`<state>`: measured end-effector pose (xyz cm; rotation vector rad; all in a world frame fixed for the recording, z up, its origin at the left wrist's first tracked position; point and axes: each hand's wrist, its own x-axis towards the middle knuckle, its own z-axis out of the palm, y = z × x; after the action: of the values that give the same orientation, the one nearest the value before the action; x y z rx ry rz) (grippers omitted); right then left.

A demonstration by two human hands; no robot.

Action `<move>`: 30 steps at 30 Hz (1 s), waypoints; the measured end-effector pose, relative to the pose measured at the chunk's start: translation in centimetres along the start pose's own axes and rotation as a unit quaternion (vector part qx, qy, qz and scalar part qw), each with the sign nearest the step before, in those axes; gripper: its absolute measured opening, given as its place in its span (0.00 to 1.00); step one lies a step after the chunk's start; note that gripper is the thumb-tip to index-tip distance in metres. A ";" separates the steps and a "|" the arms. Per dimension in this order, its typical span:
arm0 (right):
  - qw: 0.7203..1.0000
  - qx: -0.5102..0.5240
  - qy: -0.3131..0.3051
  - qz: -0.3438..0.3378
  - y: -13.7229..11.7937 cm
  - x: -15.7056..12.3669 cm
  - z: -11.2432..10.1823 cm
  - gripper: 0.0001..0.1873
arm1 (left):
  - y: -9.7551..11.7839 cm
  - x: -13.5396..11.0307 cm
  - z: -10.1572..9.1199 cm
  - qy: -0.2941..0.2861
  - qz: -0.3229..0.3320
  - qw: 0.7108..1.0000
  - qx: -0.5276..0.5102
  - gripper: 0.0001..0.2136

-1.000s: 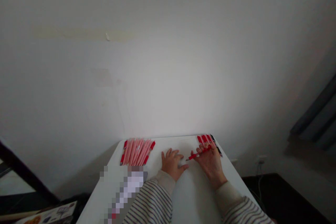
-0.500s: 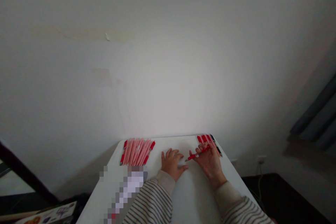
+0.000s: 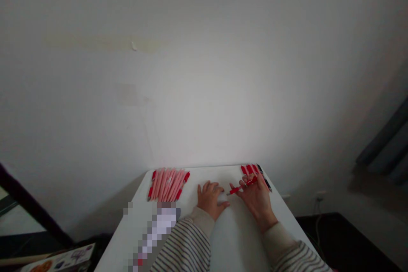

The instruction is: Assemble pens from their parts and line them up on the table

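My right hand (image 3: 256, 199) holds a red pen (image 3: 241, 187) crosswise in its fingers, tip pointing left, just above the white table (image 3: 236, 242). Behind that hand lie several red pens and one dark pen (image 3: 255, 170) at the table's far right edge. My left hand (image 3: 208, 199) rests flat on the table with fingers spread, holding nothing, a short way left of the pen's tip. A row of several pink pens with red ends (image 3: 168, 185) lies at the far left of the table.
A blurred patch (image 3: 153, 231) covers something on the table's near left. A plain white wall rises right behind the table. A dark bar (image 3: 28, 210) and a printed box (image 3: 60, 259) sit at lower left; dark floor at lower right.
The view has shifted slightly right and down. Both hands stay nearly where they were, the right one still on the red pen.
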<state>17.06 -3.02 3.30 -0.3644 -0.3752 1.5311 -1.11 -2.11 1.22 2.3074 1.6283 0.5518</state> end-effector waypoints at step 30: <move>0.999 -0.015 0.028 -0.012 0.1 0.4 0.1 0.11 | 0.1 -0.1 -0.2 -0.006 -0.002 1.000 -0.010 0.23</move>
<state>16.88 -2.65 3.37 -0.4229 -0.3581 1.4897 -1.20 -2.24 1.41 2.2883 1.6157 0.5495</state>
